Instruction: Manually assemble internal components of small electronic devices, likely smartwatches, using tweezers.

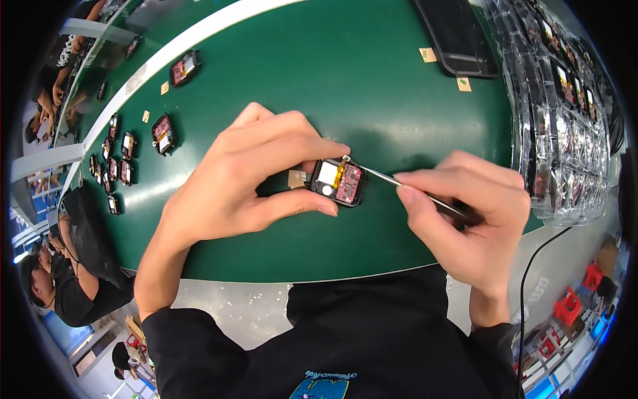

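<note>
Between the thumb and forefinger of my left hand is a small open electronic device. Its black case shows a red circuit board, a white block and a strip of yellow tape. My right hand grips a thin metal tool, perhaps tweezers or a probe; its exact kind is unclear. The tool's tip meets the device's upper edge, close to my left fingertip. A small tan paper piece lies just left of the device, partly behind my left hand.
Similar open devices cluster on the green table at left, with two more nearer. Clear plastic trays of devices are stacked at right. A black tray lies at the back right. A black cable hangs beside my right arm.
</note>
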`<state>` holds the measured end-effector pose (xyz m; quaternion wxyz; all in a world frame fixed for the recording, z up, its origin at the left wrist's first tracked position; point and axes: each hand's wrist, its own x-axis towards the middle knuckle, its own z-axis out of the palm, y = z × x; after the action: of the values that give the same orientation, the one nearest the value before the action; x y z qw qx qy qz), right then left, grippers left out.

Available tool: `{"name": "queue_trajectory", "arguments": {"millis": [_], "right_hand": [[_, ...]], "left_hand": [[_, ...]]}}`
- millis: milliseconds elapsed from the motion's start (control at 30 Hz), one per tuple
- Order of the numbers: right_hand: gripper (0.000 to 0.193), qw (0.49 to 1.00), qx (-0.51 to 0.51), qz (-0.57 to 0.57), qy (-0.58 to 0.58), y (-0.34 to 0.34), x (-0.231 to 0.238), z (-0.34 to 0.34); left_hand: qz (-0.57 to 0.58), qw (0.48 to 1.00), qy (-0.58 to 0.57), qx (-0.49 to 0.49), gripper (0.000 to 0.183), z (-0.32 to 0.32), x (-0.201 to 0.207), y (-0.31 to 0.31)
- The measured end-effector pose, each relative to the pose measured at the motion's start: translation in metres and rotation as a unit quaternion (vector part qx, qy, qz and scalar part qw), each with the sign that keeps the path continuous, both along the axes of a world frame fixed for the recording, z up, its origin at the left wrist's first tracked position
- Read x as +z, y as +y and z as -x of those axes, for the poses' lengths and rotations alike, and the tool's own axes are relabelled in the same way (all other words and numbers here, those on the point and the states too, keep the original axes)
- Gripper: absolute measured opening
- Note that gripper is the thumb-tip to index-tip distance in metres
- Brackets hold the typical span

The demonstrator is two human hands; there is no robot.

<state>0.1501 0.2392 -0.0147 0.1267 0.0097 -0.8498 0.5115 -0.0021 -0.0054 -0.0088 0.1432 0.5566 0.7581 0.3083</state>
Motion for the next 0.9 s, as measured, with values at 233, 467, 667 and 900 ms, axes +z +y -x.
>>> {"name": "queue_trajectory", "arguments": {"millis": [233, 467, 667, 900], "right_hand": [[0.016, 0.999, 0.016, -0.012, 0.026, -0.007, -0.013, 0.010], [0.019, 0.998, 0.012, -0.045, 0.046, -0.006, -0.013, 0.011], [0.019, 0.996, 0.010, -0.043, 0.077, -0.008, -0.020, 0.012], [0.024, 0.993, -0.010, -0.067, 0.101, -0.008, -0.022, 0.009]], "left_hand": [[0.001, 1.000, 0.001, 0.021, 0.067, 0.001, -0.004, 0.000], [0.008, 1.000, 0.009, 0.018, 0.070, 0.003, -0.004, 0.002], [0.011, 0.999, 0.030, 0.010, 0.071, 0.005, -0.002, 0.003], [0.015, 0.999, 0.030, 0.023, 0.074, 0.005, -0.001, 0.004]]}}
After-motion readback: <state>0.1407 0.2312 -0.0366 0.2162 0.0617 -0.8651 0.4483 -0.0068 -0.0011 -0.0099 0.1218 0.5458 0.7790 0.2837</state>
